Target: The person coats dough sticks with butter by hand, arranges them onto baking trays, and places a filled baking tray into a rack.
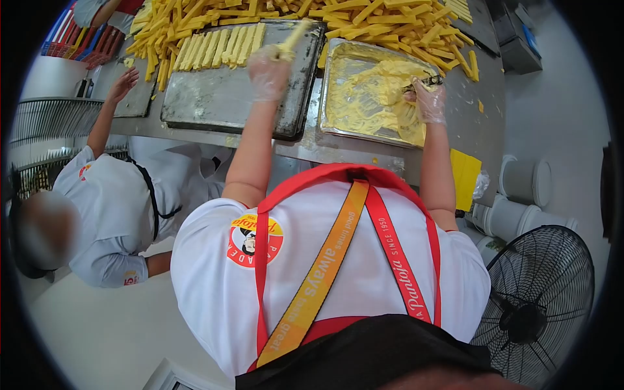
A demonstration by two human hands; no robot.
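My left hand (268, 77), in a clear plastic glove, is closed on a yellow stick (296, 39) smeared with pale cream. It is blurred and held above a dark baking tray (214, 97), where a row of cream-coated sticks (221, 47) lies along the far side. Over the right edge of a second tray (328, 84), my gloved right hand (430, 104) is closed round a dark tool (426, 82) smeared with cream; its kind is unclear. Soft yellow cream (370, 91) is spread unevenly across that second tray.
Uncoated yellow sticks (396, 23) are heaped behind both trays. A co-worker (130, 195) stands at my left, one hand (123, 83) over the table. Another person's sleeve (117, 14) shows at the far left. A black fan (533, 312) and white buckets (525, 181) stand at right.
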